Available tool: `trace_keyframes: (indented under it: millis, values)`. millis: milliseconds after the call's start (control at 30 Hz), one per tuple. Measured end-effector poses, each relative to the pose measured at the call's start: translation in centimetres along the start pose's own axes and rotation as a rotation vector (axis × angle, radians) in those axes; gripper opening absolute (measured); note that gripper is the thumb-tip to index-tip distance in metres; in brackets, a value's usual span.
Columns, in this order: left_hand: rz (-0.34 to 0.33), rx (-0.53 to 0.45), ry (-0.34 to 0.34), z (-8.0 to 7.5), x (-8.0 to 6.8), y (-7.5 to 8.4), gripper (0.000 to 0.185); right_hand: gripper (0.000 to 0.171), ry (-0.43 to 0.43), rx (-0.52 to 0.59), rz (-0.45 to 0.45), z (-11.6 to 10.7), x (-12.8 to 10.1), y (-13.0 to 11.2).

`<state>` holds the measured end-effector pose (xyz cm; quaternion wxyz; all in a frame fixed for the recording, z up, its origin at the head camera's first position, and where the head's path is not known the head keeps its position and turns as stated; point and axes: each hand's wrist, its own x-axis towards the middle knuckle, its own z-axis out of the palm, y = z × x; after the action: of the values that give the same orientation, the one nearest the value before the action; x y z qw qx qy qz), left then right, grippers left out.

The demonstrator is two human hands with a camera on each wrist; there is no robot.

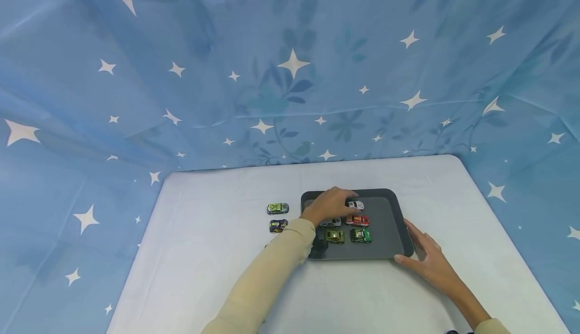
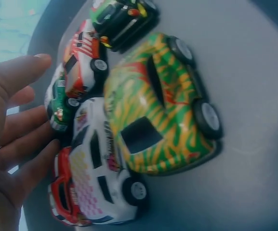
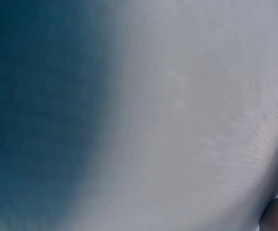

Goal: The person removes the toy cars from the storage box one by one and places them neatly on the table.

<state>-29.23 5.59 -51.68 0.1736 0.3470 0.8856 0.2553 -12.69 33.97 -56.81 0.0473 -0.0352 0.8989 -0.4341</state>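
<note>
My left hand (image 1: 333, 204) reaches over a dark grey tray (image 1: 385, 218), thumb and fingers spread around a small white toy car (image 1: 355, 205) near the far side. In the left wrist view, the fingertips are right at a green and white car (image 2: 59, 103), and the thumb stands off it. Beside it sit a red-orange car (image 1: 357, 220), a green and black car (image 1: 361, 235), a yellow-green striped car (image 2: 163, 106) and a checkered white car (image 2: 93, 168). My right hand (image 1: 428, 258) rests against the tray's near right corner, thumb in front, straight fingers along the side.
Left of the tray, a lime-green car (image 1: 278, 208) and a dark blue and yellow car (image 1: 278, 225) stand on the white table (image 1: 204, 233); the left sleeve (image 1: 267, 273) hides part of this area. A blue star-patterned cloth (image 1: 290, 97) hangs behind. The right wrist view is blurred.
</note>
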Motion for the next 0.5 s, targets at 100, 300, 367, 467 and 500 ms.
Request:
trace_keyframes:
  millis: [100,300,367,467,500]
  values:
    - [0.002,0.019,0.01,0.4,0.0,-0.2,0.045,0.101,-0.003,0.006,0.0,0.1,-0.1,-0.1]
    - [0.008,0.073,0.037,0.9,0.2,-0.3,0.039,0.101,-0.006,-0.001,-0.003,0.0,-0.1,-0.2]
    - [0.012,0.093,0.045,1.1,0.3,-0.3,0.037,0.101,-0.007,0.0,0.003,-0.1,-0.1,-0.2]
    - [0.009,0.122,0.058,1.2,0.5,-0.2,0.035,0.101,-0.009,-0.007,0.016,-0.1,-0.1,-0.2]
    - [0.01,0.131,0.064,1.3,0.6,-0.2,0.034,0.101,-0.01,-0.011,0.02,-0.2,-0.1,-0.3]
